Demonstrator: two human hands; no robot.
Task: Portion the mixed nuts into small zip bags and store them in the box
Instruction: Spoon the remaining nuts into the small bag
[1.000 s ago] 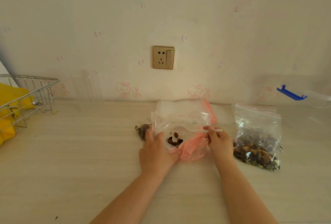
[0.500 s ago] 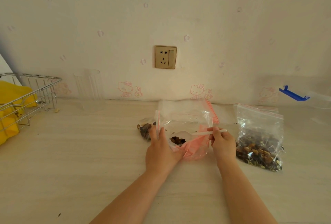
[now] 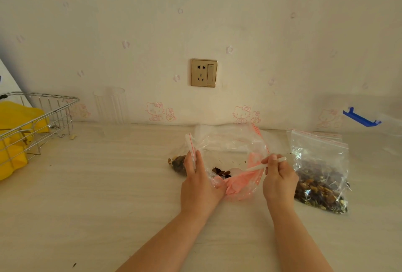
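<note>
- The small zip bag (image 3: 232,158) lay at the centre of the pale wood-grain countertop (image 3: 97,195); it was clear, crinkled plastic with a red zip strip, its mouth held wide. No legible print was visible on it.
- A small heap of dark nuts (image 3: 220,172) sat inside the bag near its lower fold.
- The left hand (image 3: 199,184) pinched the bag's left rim between thumb and fingers, holding that edge upright.
- The right hand (image 3: 279,182) gripped the handle of a white plastic spoon (image 3: 256,167), fingers curled, with the bowl inside the bag beside the nuts.
- A filled nut bag (image 3: 177,164) lay partly hidden behind the left hand.
- The large zip bag of mixed nuts (image 3: 319,174) stood just right of the right hand.
- A gold wall socket (image 3: 204,73) sat on wallpaper printed with pink cartoon cats.
- A wire basket (image 3: 43,119) holding a yellow item stood far left.
</note>
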